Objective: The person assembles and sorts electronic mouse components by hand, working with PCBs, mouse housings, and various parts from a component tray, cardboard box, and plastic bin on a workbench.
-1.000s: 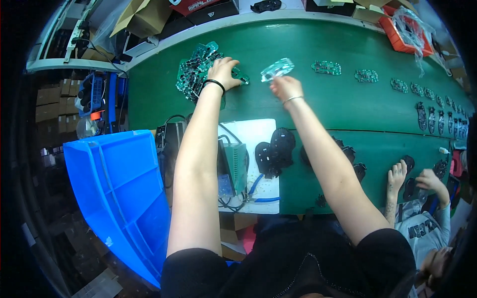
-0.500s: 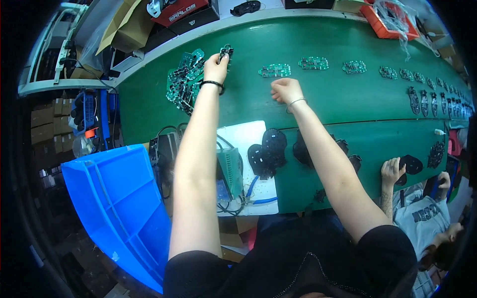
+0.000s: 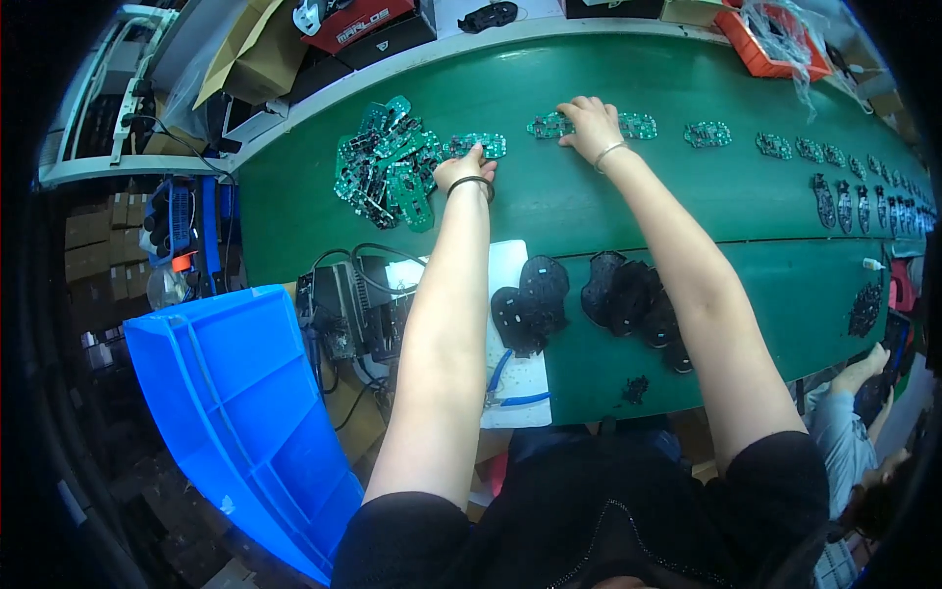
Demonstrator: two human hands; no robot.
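My left hand (image 3: pixel 466 169) pinches the lower edge of a green circuit board (image 3: pixel 491 145), which lies just right of a heaped pile of circuit boards (image 3: pixel 383 162). My right hand (image 3: pixel 593 130) reaches over a second circuit board (image 3: pixel 548 126), its thumb and fingers at the board's two long edges; the palm side is hidden. Partly behind that hand lies another circuit board (image 3: pixel 640 126). A further circuit board (image 3: pixel 707 134) continues the row to the right.
Black curved shells (image 3: pixel 530 304) and more black shells (image 3: pixel 628 294) lie nearer me. Blue-handled pliers (image 3: pixel 520 400) rest on a white sheet (image 3: pixel 505 260). A blue bin (image 3: pixel 235 393) stands at left. At right sits another person (image 3: pixel 849 422). An orange basket (image 3: pixel 770 59) stands far right.
My left hand has come down and right, setting its board flat beside the pile. My right hand has moved up onto the row's nearest board, which has shifted slightly away. The other person's hand has left the shells.
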